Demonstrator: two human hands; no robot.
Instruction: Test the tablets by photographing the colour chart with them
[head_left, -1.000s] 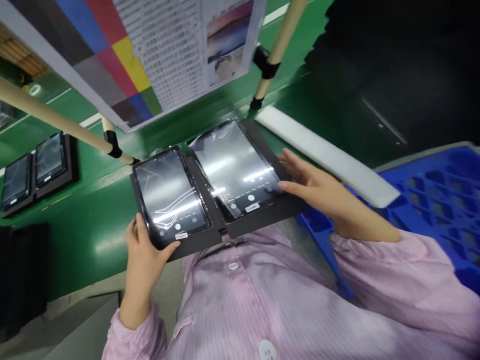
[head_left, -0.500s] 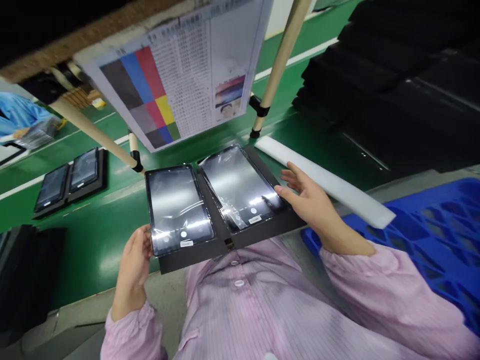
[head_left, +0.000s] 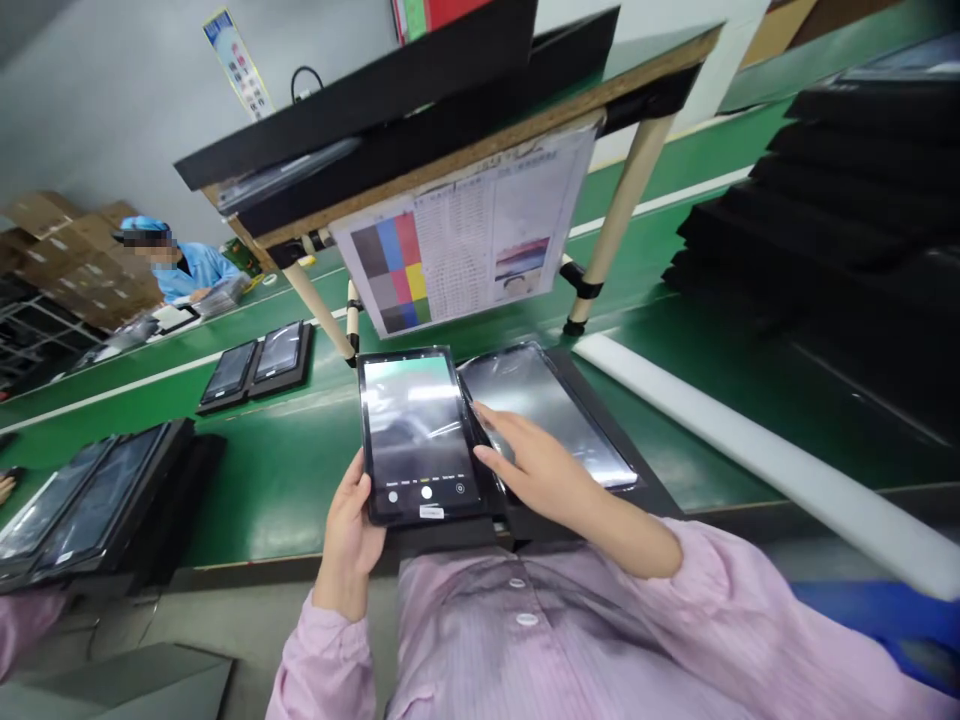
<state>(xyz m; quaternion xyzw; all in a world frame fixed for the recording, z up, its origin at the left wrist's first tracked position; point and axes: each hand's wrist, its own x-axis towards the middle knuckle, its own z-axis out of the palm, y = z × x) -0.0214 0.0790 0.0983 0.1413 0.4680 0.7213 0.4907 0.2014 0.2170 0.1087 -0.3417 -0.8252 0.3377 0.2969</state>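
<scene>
Hands now on left tablet [head_left: 416,430].
I see left hand [head_left: 352,530] gripping its lower corner; right hand [head_left: 536,470], fingers loosely spread, has crossed from right tablet [head_left: 555,410].

I see a long green bench [head_left: 285,470] below a pale grey wall [head_left: 112,100]. On it stands a wooden shelf [head_left: 480,152] on cream legs [head_left: 625,200], with a colour chart [head_left: 465,240] hanging from its front edge. Cardboard boxes [head_left: 45,240] are stacked far left, black trays [head_left: 847,200] at right.
</scene>
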